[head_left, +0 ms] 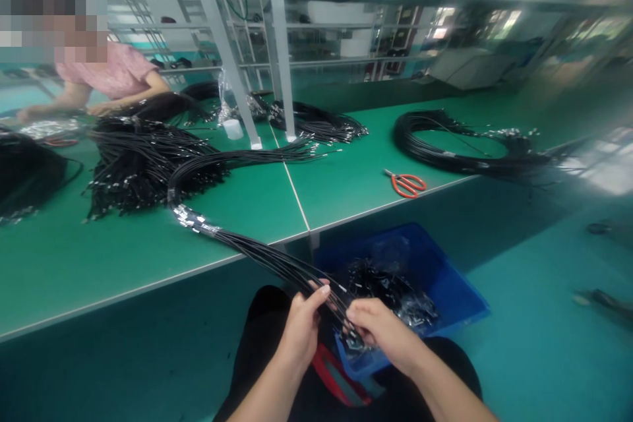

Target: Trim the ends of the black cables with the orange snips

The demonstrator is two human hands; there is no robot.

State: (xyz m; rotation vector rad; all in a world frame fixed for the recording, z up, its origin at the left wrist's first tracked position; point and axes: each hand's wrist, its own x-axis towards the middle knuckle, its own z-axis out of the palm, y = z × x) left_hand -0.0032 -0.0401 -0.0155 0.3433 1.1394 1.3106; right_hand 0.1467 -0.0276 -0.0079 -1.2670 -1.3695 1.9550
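Note:
A bundle of black cables point(262, 252) runs from the green table down over its front edge to my lap. My left hand point(306, 316) is wrapped round the bundle near its lower end, thumb on top. Close beside it, my right hand point(373, 323) pinches the cable ends with curled fingers. Silvery wrapping point(195, 219) binds the bundle where it bends on the table. Below my hands is a blue bin point(445, 277) holding dark pieces and clear plastic. A red and grey object point(341, 379) lies on my lap, partly hidden.
Orange-handled scissors point(408, 184) lie near the front edge of the green table point(341, 184). A coiled cable bundle point(420, 138) rests at right, a large cable pile point(143, 165) at left. Grey shelf posts point(281, 46) rise from the table. Another person point(111, 69) works at far left.

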